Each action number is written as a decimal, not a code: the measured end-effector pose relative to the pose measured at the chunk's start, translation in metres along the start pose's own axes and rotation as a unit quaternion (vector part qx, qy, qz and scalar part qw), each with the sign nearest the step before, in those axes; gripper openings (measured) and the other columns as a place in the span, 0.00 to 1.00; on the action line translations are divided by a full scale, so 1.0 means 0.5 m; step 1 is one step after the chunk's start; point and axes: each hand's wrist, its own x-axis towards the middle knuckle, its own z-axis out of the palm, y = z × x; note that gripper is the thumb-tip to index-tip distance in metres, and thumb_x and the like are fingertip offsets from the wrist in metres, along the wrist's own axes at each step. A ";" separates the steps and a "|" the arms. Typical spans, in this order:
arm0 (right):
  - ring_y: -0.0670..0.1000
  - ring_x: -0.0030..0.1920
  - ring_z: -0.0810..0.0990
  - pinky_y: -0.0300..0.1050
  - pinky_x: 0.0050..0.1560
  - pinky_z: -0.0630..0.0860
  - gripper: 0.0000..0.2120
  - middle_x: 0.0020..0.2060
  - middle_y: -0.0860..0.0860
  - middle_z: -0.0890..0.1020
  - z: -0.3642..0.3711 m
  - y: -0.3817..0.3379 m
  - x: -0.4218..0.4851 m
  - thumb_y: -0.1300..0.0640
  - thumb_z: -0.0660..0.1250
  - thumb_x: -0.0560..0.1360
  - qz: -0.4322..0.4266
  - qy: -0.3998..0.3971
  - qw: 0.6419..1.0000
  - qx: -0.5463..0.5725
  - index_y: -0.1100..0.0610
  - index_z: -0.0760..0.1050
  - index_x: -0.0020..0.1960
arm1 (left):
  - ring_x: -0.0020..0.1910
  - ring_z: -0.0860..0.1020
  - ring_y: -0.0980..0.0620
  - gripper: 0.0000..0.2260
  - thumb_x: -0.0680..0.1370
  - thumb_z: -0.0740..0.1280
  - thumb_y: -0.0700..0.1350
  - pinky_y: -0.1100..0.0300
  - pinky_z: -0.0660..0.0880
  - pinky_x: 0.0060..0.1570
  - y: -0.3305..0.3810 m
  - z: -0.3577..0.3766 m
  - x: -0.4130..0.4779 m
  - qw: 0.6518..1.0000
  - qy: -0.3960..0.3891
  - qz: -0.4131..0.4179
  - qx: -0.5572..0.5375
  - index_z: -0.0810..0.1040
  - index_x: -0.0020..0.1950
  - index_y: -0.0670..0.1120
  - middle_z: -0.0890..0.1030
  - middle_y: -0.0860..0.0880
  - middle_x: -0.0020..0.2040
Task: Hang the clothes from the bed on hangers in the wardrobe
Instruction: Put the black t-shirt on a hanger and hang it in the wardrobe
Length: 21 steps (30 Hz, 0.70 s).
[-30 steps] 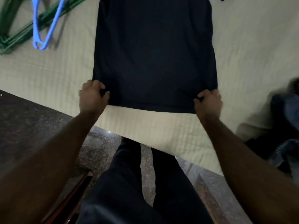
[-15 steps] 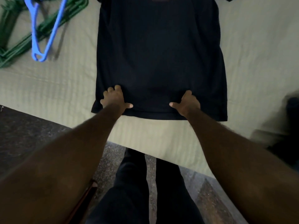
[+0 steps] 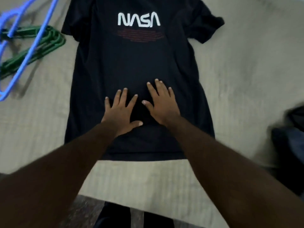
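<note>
A black T-shirt (image 3: pixel 136 63) with a white NASA print lies flat, front up, on the beige bed cover (image 3: pixel 246 71). My left hand (image 3: pixel 120 112) presses flat on its lower middle with fingers spread. Beside it my right hand (image 3: pixel 160 102) also lies flat on the cloth, fingers straight, a little farther up the shirt. A blue hanger (image 3: pixel 29 51) lies on the bed at the far left, across several green hangers (image 3: pixel 36 48).
A dark pile of other clothes (image 3: pixel 291 142) sits at the bed's right edge. The bed's near edge runs across the bottom, with dark floor (image 3: pixel 85 211) and my dark trouser legs (image 3: pixel 115 218) below it.
Both hands let go of the shirt's hem corners, moved inward and up the shirt, and now lie flat side by side on its lower middle. The view has shifted forward, showing the print.
</note>
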 end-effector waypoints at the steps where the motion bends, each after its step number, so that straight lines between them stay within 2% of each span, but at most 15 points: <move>1: 0.54 0.79 0.46 0.59 0.77 0.46 0.33 0.80 0.54 0.49 -0.008 0.042 0.011 0.38 0.54 0.81 0.008 0.004 1.000 -0.023 0.50 0.49 0.80 | 0.77 0.38 0.42 0.47 0.72 0.57 0.73 0.33 0.45 0.72 -0.002 0.008 -0.002 1.000 -0.021 -0.008 0.020 0.36 0.79 0.53 0.36 0.43 0.78; 3: 0.54 0.79 0.45 0.58 0.77 0.45 0.34 0.80 0.53 0.48 -0.037 0.136 0.024 0.36 0.51 0.80 0.102 0.022 0.994 -0.031 0.49 0.47 0.81 | 0.76 0.34 0.41 0.49 0.71 0.55 0.75 0.31 0.43 0.71 0.004 0.022 0.003 0.998 -0.045 -0.004 0.040 0.29 0.76 0.52 0.31 0.42 0.77; 5: 0.56 0.79 0.43 0.59 0.77 0.42 0.34 0.80 0.55 0.46 -0.067 0.184 0.025 0.37 0.49 0.81 0.235 0.019 0.972 -0.015 0.51 0.44 0.81 | 0.76 0.32 0.40 0.51 0.70 0.54 0.76 0.30 0.43 0.70 0.007 0.031 0.007 0.997 -0.056 -0.008 0.047 0.26 0.75 0.51 0.29 0.41 0.76; 6: 0.57 0.79 0.43 0.61 0.77 0.42 0.34 0.80 0.57 0.45 -0.075 0.185 0.023 0.38 0.49 0.81 0.272 0.026 0.962 -0.008 0.53 0.43 0.81 | 0.75 0.31 0.39 0.51 0.69 0.54 0.76 0.29 0.43 0.70 0.007 0.032 0.011 0.997 -0.057 -0.012 0.051 0.26 0.75 0.51 0.29 0.41 0.75; 7: 0.58 0.79 0.43 0.62 0.77 0.43 0.34 0.79 0.58 0.46 -0.078 0.170 0.019 0.40 0.50 0.82 0.264 0.043 0.963 -0.015 0.55 0.43 0.81 | 0.75 0.31 0.39 0.52 0.69 0.54 0.77 0.28 0.44 0.70 0.008 0.031 0.013 0.997 -0.059 -0.015 0.053 0.26 0.75 0.50 0.29 0.40 0.75; 8: 0.59 0.79 0.44 0.62 0.77 0.44 0.34 0.79 0.59 0.47 -0.075 0.149 0.011 0.41 0.52 0.82 0.206 0.066 0.976 -0.028 0.55 0.45 0.81 | 0.75 0.31 0.38 0.52 0.69 0.54 0.77 0.28 0.44 0.69 0.010 0.028 0.015 0.997 -0.061 -0.015 0.052 0.26 0.75 0.50 0.29 0.40 0.75; 10: 0.59 0.79 0.48 0.61 0.76 0.48 0.34 0.79 0.59 0.50 -0.042 0.101 -0.019 0.42 0.56 0.81 0.004 0.053 0.998 -0.036 0.54 0.50 0.80 | 0.75 0.31 0.38 0.52 0.69 0.54 0.77 0.28 0.44 0.69 0.012 0.025 0.015 0.997 -0.065 -0.014 0.046 0.27 0.75 0.50 0.29 0.39 0.75; 11: 0.59 0.79 0.50 0.62 0.76 0.51 0.33 0.79 0.59 0.52 -0.015 0.086 -0.039 0.41 0.55 0.80 -0.082 0.020 0.995 -0.051 0.52 0.52 0.80 | 0.75 0.30 0.38 0.53 0.69 0.55 0.77 0.28 0.43 0.69 0.013 0.022 0.014 0.996 -0.071 -0.014 0.042 0.27 0.75 0.50 0.28 0.40 0.75; 12: 0.58 0.79 0.51 0.63 0.76 0.53 0.32 0.79 0.58 0.53 0.009 0.081 -0.058 0.39 0.53 0.80 -0.129 -0.006 0.989 -0.077 0.51 0.54 0.80 | 0.74 0.29 0.39 0.55 0.67 0.56 0.77 0.28 0.41 0.69 0.014 0.019 0.013 0.996 -0.081 -0.015 0.039 0.26 0.75 0.50 0.27 0.40 0.75; 13: 0.57 0.79 0.52 0.63 0.75 0.54 0.32 0.79 0.56 0.55 0.027 0.086 -0.070 0.37 0.51 0.80 -0.135 -0.015 0.986 -0.097 0.50 0.54 0.80 | 0.74 0.28 0.39 0.56 0.66 0.58 0.78 0.29 0.39 0.69 0.013 0.018 0.013 0.995 -0.090 -0.016 0.038 0.26 0.74 0.50 0.26 0.40 0.74; 14: 0.56 0.79 0.53 0.63 0.75 0.55 0.33 0.79 0.55 0.56 0.038 0.098 -0.076 0.36 0.51 0.79 -0.106 -0.009 0.989 -0.099 0.49 0.55 0.79 | 0.74 0.28 0.39 0.58 0.64 0.59 0.79 0.29 0.38 0.69 0.013 0.017 0.014 0.994 -0.097 -0.016 0.037 0.25 0.74 0.51 0.26 0.40 0.74; 18: 0.54 0.79 0.46 0.58 0.77 0.44 0.35 0.80 0.53 0.50 0.026 0.130 -0.089 0.32 0.51 0.78 0.078 0.038 0.995 -0.040 0.46 0.49 0.80 | 0.74 0.28 0.39 0.62 0.60 0.61 0.80 0.28 0.37 0.68 0.012 0.022 0.023 0.993 -0.112 -0.017 0.033 0.25 0.74 0.51 0.26 0.41 0.74; 21: 0.57 0.79 0.42 0.60 0.76 0.40 0.36 0.80 0.57 0.44 0.015 0.101 -0.082 0.34 0.49 0.79 0.129 -0.010 0.991 -0.045 0.49 0.43 0.80 | 0.74 0.28 0.38 0.62 0.61 0.62 0.79 0.28 0.38 0.68 0.012 0.023 0.025 0.993 -0.112 -0.014 0.036 0.27 0.75 0.50 0.27 0.40 0.75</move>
